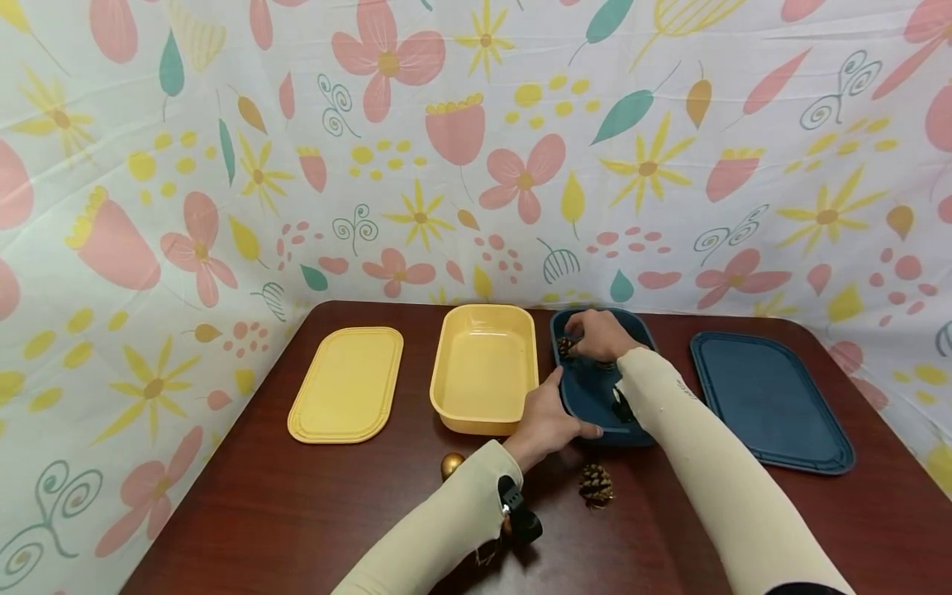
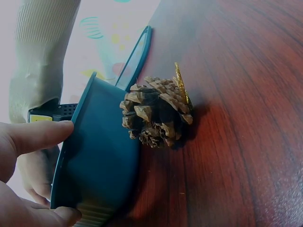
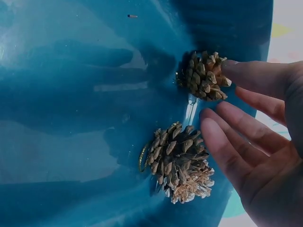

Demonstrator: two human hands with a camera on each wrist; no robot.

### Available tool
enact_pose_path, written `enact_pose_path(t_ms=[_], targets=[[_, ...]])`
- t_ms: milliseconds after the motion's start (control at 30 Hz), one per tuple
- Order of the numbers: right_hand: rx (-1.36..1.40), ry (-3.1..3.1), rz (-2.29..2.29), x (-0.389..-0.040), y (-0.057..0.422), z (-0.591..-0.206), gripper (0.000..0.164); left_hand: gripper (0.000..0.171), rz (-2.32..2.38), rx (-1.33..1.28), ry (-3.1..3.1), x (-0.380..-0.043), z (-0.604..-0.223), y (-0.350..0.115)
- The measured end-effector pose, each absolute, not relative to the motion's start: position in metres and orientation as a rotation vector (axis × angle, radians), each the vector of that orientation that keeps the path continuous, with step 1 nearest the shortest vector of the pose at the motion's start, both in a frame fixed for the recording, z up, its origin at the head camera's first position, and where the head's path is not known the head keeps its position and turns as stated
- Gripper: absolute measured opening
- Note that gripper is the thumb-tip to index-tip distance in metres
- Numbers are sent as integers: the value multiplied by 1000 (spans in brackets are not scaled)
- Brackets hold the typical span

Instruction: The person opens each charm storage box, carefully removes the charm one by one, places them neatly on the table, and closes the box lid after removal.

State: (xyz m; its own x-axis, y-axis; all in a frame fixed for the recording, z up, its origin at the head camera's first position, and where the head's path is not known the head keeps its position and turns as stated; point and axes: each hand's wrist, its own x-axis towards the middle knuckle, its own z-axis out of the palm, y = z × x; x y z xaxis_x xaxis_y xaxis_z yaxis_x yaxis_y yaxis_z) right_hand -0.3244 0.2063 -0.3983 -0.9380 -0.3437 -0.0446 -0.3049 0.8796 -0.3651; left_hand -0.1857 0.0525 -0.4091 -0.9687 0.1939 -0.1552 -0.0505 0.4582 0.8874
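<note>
My right hand (image 1: pixel 601 333) reaches into the dark blue container (image 1: pixel 591 401). In the right wrist view two pine cones lie by its end wall: the thumb touches the upper pine cone (image 3: pixel 206 77), and the fingertips (image 3: pixel 213 132) are extended beside the lower pine cone (image 3: pixel 180 161), which has a gold loop and whitish tips. Spread across the container's near left corner, my left hand (image 1: pixel 546 417) rests its thumb and fingers on the rim. Another pine cone (image 2: pixel 158 111), with a gold glittery strip, lies on the table just outside that container.
Left of the blue container stands a yellow container (image 1: pixel 483 368). Flat lids flank them: a yellow lid (image 1: pixel 345 384) at left and a blue lid (image 1: pixel 773 401) at right. A gold ball (image 1: pixel 452 464) sits near my left forearm. A floral cloth (image 1: pixel 476 165) hangs behind the table.
</note>
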Motion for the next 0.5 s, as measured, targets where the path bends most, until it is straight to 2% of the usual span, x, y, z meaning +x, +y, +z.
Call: enact_pose_path(t_ms=[500], targets=[[-475,2914,-507,-327,200,-400,40,105,1513,143,2489,-186,-411,52]])
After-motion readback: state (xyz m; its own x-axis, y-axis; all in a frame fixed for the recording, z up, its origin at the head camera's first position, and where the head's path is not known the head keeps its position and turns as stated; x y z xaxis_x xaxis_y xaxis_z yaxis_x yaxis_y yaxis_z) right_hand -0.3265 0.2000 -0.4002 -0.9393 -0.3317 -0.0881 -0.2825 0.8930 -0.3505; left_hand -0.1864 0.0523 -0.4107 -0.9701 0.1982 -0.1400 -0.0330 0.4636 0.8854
